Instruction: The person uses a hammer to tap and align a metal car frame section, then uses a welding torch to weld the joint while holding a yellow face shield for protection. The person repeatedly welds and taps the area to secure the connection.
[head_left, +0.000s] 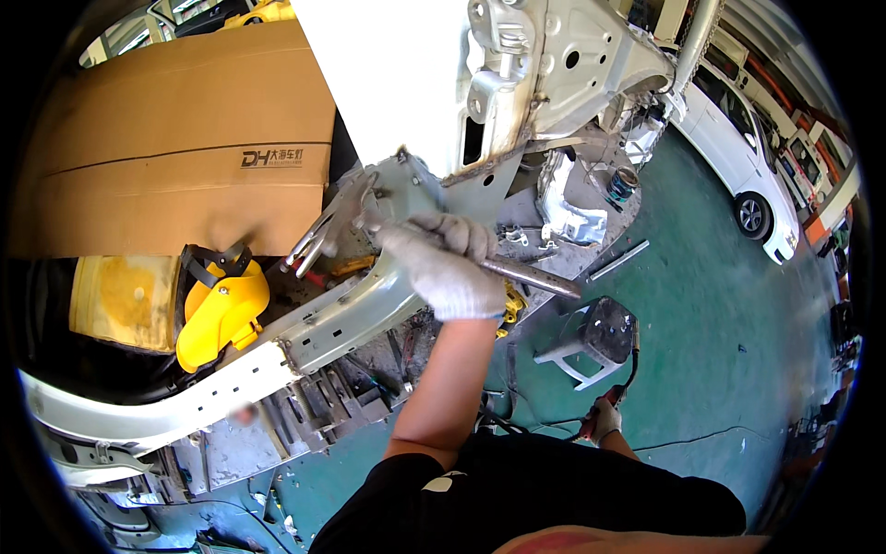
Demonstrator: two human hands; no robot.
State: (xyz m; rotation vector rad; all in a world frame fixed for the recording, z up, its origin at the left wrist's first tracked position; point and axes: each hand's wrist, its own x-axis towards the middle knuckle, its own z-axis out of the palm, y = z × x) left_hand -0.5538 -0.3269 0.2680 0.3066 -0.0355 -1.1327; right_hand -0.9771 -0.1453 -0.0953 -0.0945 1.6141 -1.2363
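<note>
My left hand (448,268), in a light work glove, is wrapped round a steel bar (544,277). The bar slants across the palm over the grey body panel; its far end by the fingers is blurred, so I cannot tell whether it has a head. Just left of the glove, locking pliers (314,242) stand at the panel joint above the curved metal rail (337,319). Low on the right, my right hand (604,421), also gloved, grips a red-handled welding torch (592,423). The torch's dark curved neck points up beside a stool (604,331).
A large cardboard sheet (185,148) covers the upper left, with a yellow welding mask (221,309) below it. Loose tools and metal pieces (323,406) lie along the bench. A can (623,185) stands near its right edge. A white car (738,138) is parked beyond; a cable (692,441) crosses the floor.
</note>
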